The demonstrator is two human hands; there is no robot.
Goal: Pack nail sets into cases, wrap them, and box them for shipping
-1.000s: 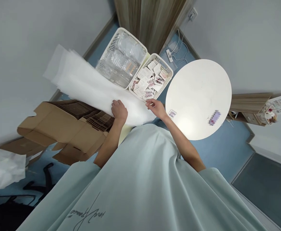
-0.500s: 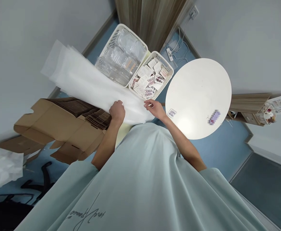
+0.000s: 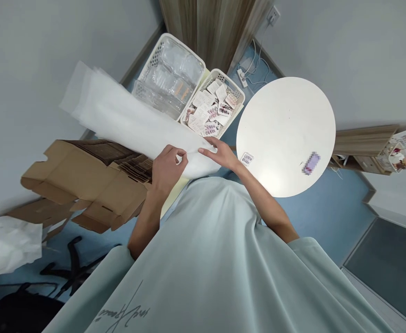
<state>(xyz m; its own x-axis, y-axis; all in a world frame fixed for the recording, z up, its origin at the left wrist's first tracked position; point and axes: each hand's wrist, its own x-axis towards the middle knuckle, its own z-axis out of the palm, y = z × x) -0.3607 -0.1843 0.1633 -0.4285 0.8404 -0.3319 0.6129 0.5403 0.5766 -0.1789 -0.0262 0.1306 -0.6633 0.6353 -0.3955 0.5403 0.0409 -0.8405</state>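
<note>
Sheets, white and layered (image 3: 129, 115), run slantwise from the wall to your body, between the baskets and the flattened cardboard (image 3: 81, 175). Your left hand (image 3: 168, 169) has thumb and forefinger closed together, seemingly on a crease at the near end; how many layers lie between them cannot be told. Your right hand (image 3: 220, 153) rests on the same end, thumb and fingers parted, beside the small basket (image 3: 231, 88) of cards (image 3: 203, 99).

Probable faults: (a) more than one layer may come up together, since the plies lie close and look thin; (b) the edge may slip, should the left pinch catch too little; (c) the film may crease or tear, if you pull unevenly; (d) a right finger may snag the basket's near corner and shift the cards; (e) the far end, loosely fanned, may slide out of line if tugged.
</note>
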